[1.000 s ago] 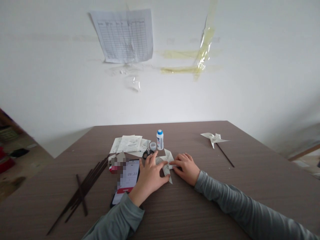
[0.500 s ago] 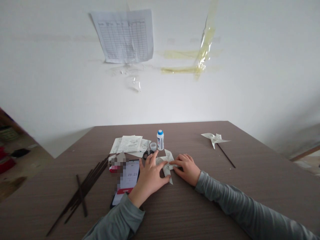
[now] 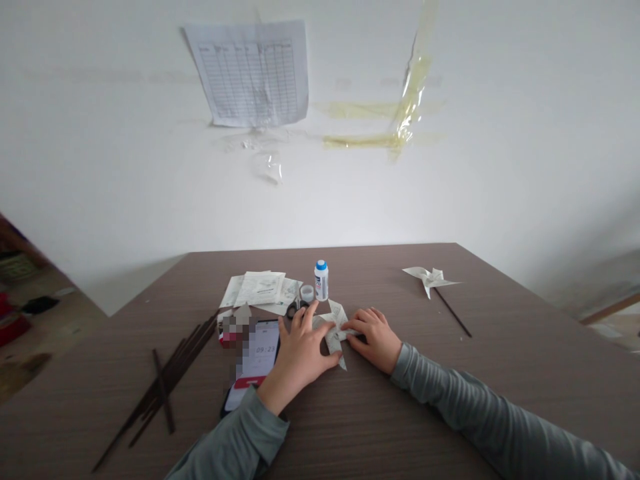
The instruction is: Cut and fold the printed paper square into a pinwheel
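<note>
A paper pinwheel (image 3: 334, 342) of pale printed paper lies flat on the table between my hands, its blades folded toward the middle. My left hand (image 3: 301, 351) holds it from the left, index finger near the centre and thumb by the lower blade, the other fingers raised. From the right, my right hand (image 3: 374, 339) grips the right blade with thumb and fingertips; part of that blade is hidden under the fingers. Just behind my left fingers are black-handled scissors (image 3: 292, 310) and a small roll of clear tape (image 3: 307, 293). A white bottle with a blue cap (image 3: 321, 281) stands beyond the pinwheel.
Another pinwheel (image 3: 431, 277) on a dark stick (image 3: 454, 313) lies at the right. Paper sheets (image 3: 259, 288) are stacked at the back left. A phone (image 3: 253, 363) lies beside my left wrist, near a partly blurred small box (image 3: 230, 339). Several dark sticks (image 3: 173, 373) lie at left.
Almost nothing differs. My fingers stay on the pinwheel, and the right fingertips have shifted very slightly at its centre.
</note>
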Available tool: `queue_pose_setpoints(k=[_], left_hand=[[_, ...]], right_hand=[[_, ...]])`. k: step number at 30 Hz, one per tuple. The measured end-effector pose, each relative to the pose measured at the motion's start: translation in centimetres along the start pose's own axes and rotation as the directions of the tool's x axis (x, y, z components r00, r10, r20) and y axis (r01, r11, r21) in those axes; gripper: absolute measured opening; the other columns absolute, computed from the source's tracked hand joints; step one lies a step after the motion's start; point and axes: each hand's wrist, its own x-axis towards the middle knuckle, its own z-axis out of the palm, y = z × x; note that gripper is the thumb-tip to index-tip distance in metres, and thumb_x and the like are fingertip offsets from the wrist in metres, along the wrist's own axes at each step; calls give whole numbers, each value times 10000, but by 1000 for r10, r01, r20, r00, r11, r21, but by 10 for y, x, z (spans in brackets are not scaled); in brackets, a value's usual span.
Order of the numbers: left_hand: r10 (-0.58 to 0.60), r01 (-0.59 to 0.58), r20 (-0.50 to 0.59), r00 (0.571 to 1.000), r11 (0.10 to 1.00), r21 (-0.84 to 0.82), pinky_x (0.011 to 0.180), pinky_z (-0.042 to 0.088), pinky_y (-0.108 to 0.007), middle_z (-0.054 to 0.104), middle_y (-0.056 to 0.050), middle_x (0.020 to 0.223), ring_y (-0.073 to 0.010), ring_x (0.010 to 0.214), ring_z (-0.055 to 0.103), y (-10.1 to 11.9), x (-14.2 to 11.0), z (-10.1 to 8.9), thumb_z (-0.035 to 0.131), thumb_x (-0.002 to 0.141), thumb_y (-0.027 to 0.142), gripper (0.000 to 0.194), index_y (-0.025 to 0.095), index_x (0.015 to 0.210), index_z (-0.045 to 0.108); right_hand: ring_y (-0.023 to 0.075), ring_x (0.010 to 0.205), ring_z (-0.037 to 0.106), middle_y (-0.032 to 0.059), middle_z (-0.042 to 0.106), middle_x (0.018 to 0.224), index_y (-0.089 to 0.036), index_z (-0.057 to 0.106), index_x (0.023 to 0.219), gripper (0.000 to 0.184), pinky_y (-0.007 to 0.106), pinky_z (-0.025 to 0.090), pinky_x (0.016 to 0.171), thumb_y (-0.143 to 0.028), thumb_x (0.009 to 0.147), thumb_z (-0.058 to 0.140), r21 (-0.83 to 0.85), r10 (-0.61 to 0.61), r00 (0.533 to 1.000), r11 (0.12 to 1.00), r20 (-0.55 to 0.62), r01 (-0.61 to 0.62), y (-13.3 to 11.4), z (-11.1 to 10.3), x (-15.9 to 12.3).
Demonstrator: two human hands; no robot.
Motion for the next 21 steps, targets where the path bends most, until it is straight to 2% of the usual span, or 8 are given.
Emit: queue_pose_setpoints(k=[3, 10, 16, 21], left_hand=[[-8, 8, -9, 1000, 1000, -12, 1518, 411, -929, 601, -104, 2036, -580, 1831, 573, 1, 0, 0, 1056, 950, 350, 650, 443, 1584, 944], [-9, 10, 45, 999, 1000, -23, 1536, 322, -971, 489, -163, 2110, -566, 1894, 513, 4, -2, -5, 1015, 1029, 339, 705, 412, 1718, 884], [-2, 2, 2, 1000, 1000, -26, 1520, 398, -922, 624, -125, 2018, -588, 1840, 557, -1, 0, -1, 1059, 976, 366, 584, 449, 1548, 978], [8, -8, 27, 1000, 1000, -16, 1515, 381, -962, 595, -125, 2033, -591, 1831, 572, -1, 1, -2, 1037, 983, 375, 598, 449, 1572, 964]], right_hand=[[361, 1318, 863, 110, 914, 1319, -327, 996, 1430, 353, 712, 550, 1465, -219, 1176, 777, 2, 13, 1000, 1000, 15, -13, -2, -2, -1], [331, 1322, 823, 86, 895, 1323, -378, 966, 1551, 449, 725, 534, 1475, -236, 1186, 747, -11, -5, 999, 1000, 33, 5, 1, 0, 0], [332, 1284, 785, 78, 863, 1288, -430, 970, 1540, 446, 688, 577, 1396, -265, 1190, 749, -45, -46, 999, 998, 10, 46, 5, 5, 0], [349, 1303, 801, 110, 880, 1323, -375, 980, 1535, 428, 677, 595, 1378, -244, 1193, 759, -47, -25, 999, 999, 32, 27, -1, 0, 1]])
